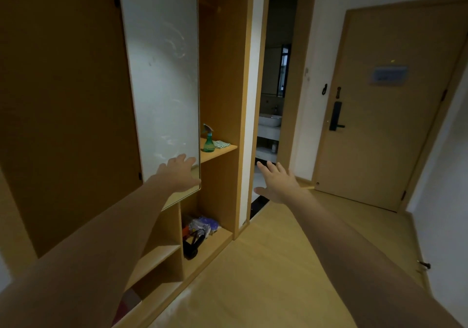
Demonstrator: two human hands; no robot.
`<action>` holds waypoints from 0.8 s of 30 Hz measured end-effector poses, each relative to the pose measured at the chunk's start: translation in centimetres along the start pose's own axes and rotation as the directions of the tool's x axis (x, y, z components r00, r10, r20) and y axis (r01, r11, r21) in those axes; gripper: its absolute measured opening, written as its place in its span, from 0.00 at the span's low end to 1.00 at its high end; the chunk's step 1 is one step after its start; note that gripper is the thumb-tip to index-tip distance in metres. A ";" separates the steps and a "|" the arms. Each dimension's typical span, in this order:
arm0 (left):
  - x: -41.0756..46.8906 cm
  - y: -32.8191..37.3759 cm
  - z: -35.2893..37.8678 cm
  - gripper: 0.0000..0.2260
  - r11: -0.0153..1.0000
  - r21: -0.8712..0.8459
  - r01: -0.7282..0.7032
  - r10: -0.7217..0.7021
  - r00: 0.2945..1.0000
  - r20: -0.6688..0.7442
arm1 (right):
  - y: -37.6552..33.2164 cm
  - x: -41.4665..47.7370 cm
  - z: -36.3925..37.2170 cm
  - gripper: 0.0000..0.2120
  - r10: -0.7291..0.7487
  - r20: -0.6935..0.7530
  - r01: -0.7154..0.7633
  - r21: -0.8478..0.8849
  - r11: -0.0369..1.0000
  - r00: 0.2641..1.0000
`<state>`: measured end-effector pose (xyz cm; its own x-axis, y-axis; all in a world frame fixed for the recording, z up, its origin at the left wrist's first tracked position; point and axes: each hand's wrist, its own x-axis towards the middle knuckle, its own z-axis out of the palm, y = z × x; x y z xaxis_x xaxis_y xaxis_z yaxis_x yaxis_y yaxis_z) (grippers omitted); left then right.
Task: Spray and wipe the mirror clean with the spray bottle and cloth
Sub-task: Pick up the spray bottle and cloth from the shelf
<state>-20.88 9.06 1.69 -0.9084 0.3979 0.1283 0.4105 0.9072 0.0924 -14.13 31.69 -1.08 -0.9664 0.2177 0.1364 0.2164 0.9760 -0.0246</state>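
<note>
A tall mirror [162,74] with smeared streaks hangs on the wooden wardrobe unit at the left. To its right, on a shelf [225,149], a green spray bottle [208,142] stands upright with a folded green striped cloth [221,144] lying just beside it. My left hand [178,173] is stretched out with fingers apart in front of the mirror's lower right corner, below and left of the bottle. My right hand [276,180] reaches forward, empty and spread, to the right of the shelf in front of the doorway.
Lower wardrobe shelves hold a black hair dryer [193,244] and some bags. A bathroom doorway [271,114] with a sink opens past the wardrobe. A closed wooden door [387,104] with a black lock stands at the right. Wooden floor lies below.
</note>
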 end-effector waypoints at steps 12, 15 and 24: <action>16.2 4.0 2.4 0.30 0.998 -0.009 0.068 -0.068 0.998 0.003 | 7.5 17.5 1.5 0.37 -0.068 0.029 0.068 -0.002 0.998 0.997; 20.2 4.1 3.3 0.31 0.997 -0.010 0.073 -0.072 0.997 0.037 | 8.6 21.6 2.2 0.36 -0.070 0.037 0.070 -0.001 0.998 0.997; 33.3 2.6 5.7 0.34 0.998 -0.025 0.064 -0.062 0.997 0.053 | 9.1 34.4 4.3 0.36 -0.089 0.053 0.088 0.022 0.996 0.995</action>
<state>-50.51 25.46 0.62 -0.9352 0.3473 0.0694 0.3535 0.9270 0.1249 -46.03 48.08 -0.84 -0.9879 0.1297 0.0856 0.1272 0.9913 -0.0338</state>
